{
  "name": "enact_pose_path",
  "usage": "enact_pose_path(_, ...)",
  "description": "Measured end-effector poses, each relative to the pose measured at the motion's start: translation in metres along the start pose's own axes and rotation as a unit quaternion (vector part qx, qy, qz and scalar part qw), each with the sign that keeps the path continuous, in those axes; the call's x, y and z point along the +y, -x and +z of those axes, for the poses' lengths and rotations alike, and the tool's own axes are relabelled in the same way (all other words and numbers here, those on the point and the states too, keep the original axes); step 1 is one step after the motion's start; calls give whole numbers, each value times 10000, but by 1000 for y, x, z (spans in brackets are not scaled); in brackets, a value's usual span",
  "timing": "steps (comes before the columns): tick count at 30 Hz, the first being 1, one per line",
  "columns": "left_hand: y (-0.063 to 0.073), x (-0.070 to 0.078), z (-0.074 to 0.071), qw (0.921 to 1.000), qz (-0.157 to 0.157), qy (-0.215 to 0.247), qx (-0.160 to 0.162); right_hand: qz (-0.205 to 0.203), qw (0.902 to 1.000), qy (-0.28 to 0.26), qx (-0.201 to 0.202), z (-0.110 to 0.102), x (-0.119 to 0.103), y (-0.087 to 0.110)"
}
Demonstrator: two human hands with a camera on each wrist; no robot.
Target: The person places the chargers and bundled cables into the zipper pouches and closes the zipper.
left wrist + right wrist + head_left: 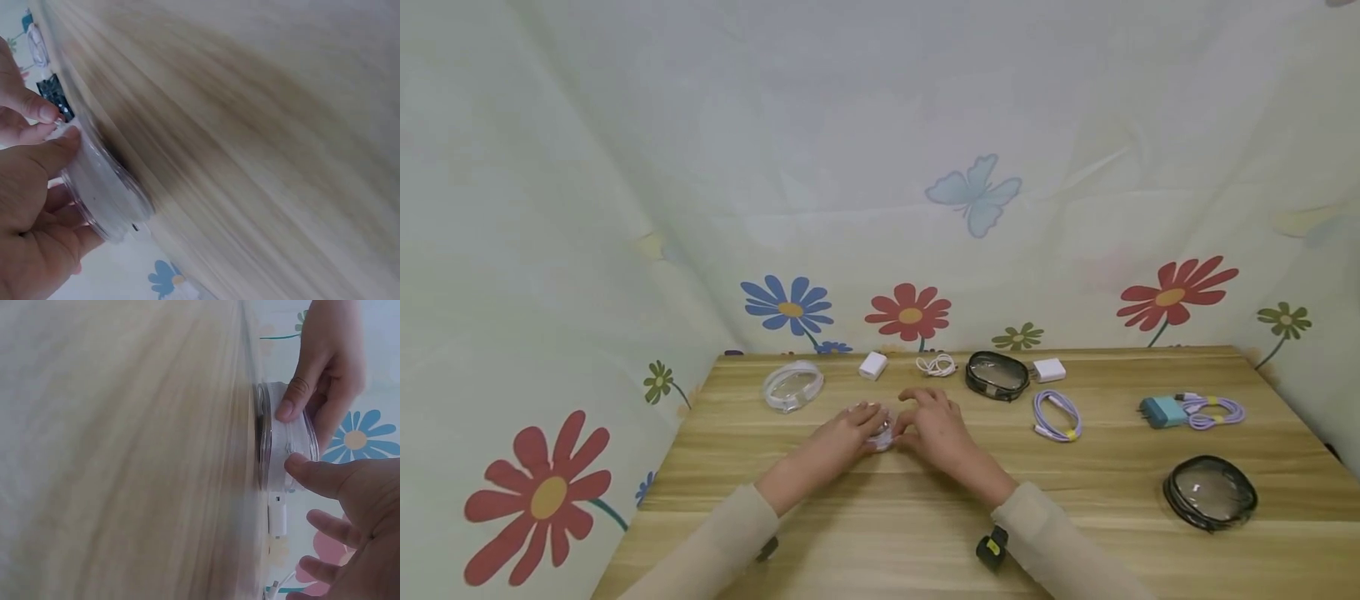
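A small clear pouch with a white zip band (882, 435) stands on the table between the hands. My left hand (842, 437) grips it from the left, its thumb on the white band (103, 190) and its fingers behind. With thumb and forefinger, my right hand (938, 427) pinches the small zipper pull (289, 450) at the pouch's near side. The other fingers of that hand are spread away from the pouch in the right wrist view.
Along the back lie another white-banded clear pouch (793, 386), a white charger (873, 366), a white cable (936, 365), a black-edged pouch (997, 376) and a second white charger (1049, 370). Rightward are a purple cable (1058, 416), a teal charger (1163, 412) and another black-edged pouch (1212, 492).
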State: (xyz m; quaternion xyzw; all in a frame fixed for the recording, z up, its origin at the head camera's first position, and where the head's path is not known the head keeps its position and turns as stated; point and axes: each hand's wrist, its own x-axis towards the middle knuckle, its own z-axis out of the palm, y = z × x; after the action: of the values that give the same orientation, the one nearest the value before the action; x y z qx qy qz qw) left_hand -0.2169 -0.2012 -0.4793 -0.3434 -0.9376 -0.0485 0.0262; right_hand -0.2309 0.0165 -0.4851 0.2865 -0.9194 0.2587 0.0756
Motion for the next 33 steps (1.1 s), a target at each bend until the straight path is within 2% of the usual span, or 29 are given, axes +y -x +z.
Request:
enact_pose_path(7,5,-9,-8,9975,35,708,-43,208,9997,83,13,-5,3,-3)
enact_pose_path(10,5,-11,-12,9963,104,853,-102,185,9998,116,-9,-6,5,-5)
enact_pose_path(18,6,-14,-9,9970,245,723,-94,110,9996,235,107,-4,9,-3)
enact_pose_path(25,5,-12,-7,9973,73,719,-113,117,9990,364,233,-6,10,-5)
enact_pose_path(33,7,-15,-5,9967,332,732,-79,142,9987,448,202,-9,9,-8)
